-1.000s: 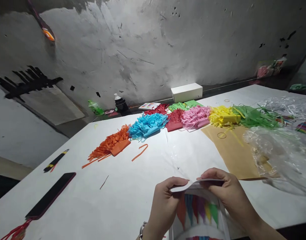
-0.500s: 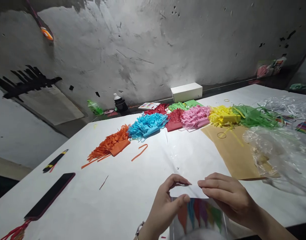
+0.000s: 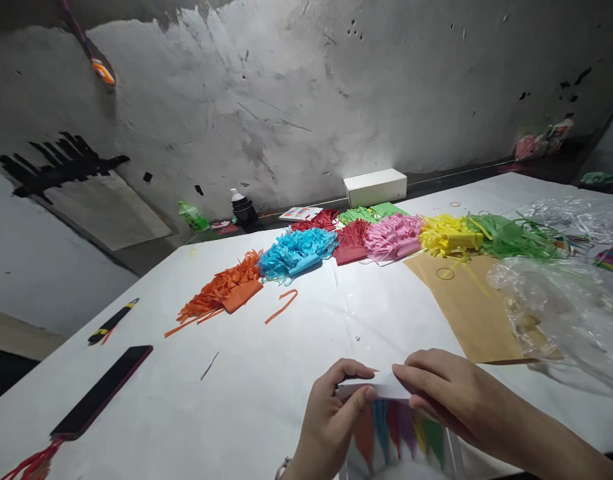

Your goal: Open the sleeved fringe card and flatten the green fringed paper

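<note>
Over the table: white flap, colourful packet
Left hand: thumb and fingers pinch flap's left end
Right hand: fingers narrow, holding its right

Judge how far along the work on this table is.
Looks done: the fringed bundles, cut and laid out. In hand: the left hand and right hand grip a white strip atop a clear packet. Remaining, probably: securing that strip; fingers hide any fastening.

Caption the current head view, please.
Two hands hold a folded white card above printed pennants, with fringed tissue-paper bundles behind.
</note>
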Tool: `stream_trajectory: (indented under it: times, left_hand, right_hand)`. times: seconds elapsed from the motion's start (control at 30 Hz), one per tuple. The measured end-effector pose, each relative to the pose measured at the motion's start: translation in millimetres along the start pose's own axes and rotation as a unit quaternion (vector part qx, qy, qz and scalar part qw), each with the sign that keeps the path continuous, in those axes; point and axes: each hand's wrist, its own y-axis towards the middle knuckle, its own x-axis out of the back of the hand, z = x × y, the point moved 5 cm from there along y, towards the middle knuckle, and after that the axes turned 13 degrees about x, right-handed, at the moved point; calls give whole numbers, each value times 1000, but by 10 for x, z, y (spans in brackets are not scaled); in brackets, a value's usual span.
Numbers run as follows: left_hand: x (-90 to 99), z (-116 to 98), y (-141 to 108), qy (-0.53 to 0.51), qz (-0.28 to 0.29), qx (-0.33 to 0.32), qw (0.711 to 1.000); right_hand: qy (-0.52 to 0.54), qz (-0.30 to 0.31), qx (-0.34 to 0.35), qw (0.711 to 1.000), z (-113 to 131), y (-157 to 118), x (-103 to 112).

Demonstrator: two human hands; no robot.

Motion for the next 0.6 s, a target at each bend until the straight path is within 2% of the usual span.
stream_trajectory:
  times: [0.1, 0.23, 0.43, 0.6]
  left_hand:
    - [-18, 24, -19, -8, 12, 10, 1000]
    - [-31, -8, -35, -11, 7, -5, 1000]
    - [-86, -18, -58, -35, 5, 38, 999]
    - [-124, -100, -76, -39, -27, 17, 999]
  right_hand:
    - [-101, -11, 71, 992, 41, -69, 4]
    - [-218, -47, 84, 971, 57, -173, -14]
    - [-176, -43, 85, 980, 82, -91, 7]
    - [-241, -47, 94, 965, 96, -47, 10]
